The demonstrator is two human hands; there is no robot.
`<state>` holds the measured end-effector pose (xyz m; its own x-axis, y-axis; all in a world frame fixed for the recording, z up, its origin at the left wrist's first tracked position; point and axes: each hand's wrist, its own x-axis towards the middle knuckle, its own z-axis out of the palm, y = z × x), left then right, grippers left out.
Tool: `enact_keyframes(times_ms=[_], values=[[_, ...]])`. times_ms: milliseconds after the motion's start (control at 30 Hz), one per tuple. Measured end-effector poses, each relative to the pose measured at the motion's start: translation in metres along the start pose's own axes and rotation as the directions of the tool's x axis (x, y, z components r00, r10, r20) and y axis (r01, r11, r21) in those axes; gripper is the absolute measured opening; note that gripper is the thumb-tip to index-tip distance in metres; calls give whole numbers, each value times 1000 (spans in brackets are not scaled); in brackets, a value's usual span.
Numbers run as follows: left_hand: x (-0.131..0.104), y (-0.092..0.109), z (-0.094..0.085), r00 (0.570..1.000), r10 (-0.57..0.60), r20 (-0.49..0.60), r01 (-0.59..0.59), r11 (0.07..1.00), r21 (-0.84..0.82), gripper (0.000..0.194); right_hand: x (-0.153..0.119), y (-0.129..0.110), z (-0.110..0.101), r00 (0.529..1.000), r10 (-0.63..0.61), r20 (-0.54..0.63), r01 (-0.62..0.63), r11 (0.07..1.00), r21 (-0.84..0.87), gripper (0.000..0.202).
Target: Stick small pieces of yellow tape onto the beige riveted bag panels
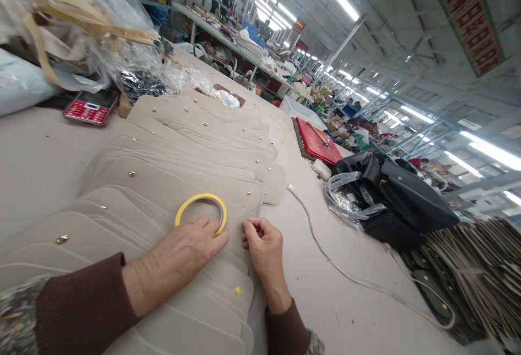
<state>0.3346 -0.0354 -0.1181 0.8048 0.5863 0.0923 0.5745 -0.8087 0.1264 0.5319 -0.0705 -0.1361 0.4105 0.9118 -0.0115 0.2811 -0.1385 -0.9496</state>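
Beige panels with small gold-coloured metal fittings (195, 170) lie overlapped in a long fanned stack in front of me. My left hand (183, 262) is over the stack, its fingers curled on the near side of a roll of yellow tape (180, 211). The roll's far side shows as a ring beyond my knuckles. To the right, my right hand (264, 246) is closed in a pinch at the right edge of the panels; what lies between thumb and fingers is too small to make out. A small yellow scrap (237, 291) rests on a nearer panel.
A red and black phone (91, 107) and plastic-wrapped bundles (93, 35) lie at the left. On the right are a red slab with a hammer (315, 140), a black bag (391, 197), a pale cord (345, 274) and stacked dark pieces (468, 273).
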Motion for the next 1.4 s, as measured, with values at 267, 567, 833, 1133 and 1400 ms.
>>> enact_keyframes(times_ms=[267,567,833,1133,1400], values=[[0,-1,1,1000,2,-31,-3,1000,-19,32,6,-1,0,978,-206,17,203,941,-270,21],[3,-3,0,999,-33,18,33,999,-17,33,-3,11,-9,991,-135,13,135,983,-123,24],[-2,-8,3,989,21,-148,-25,999,-27,29,5,-7,2,975,-220,30,215,904,-368,22],[6,-37,-15,963,-16,-270,40,996,85,27,10,-10,-17,878,-448,166,478,833,-278,22],[9,-38,-6,988,12,-157,7,993,115,23,22,5,-4,785,-578,223,619,723,-305,26]])
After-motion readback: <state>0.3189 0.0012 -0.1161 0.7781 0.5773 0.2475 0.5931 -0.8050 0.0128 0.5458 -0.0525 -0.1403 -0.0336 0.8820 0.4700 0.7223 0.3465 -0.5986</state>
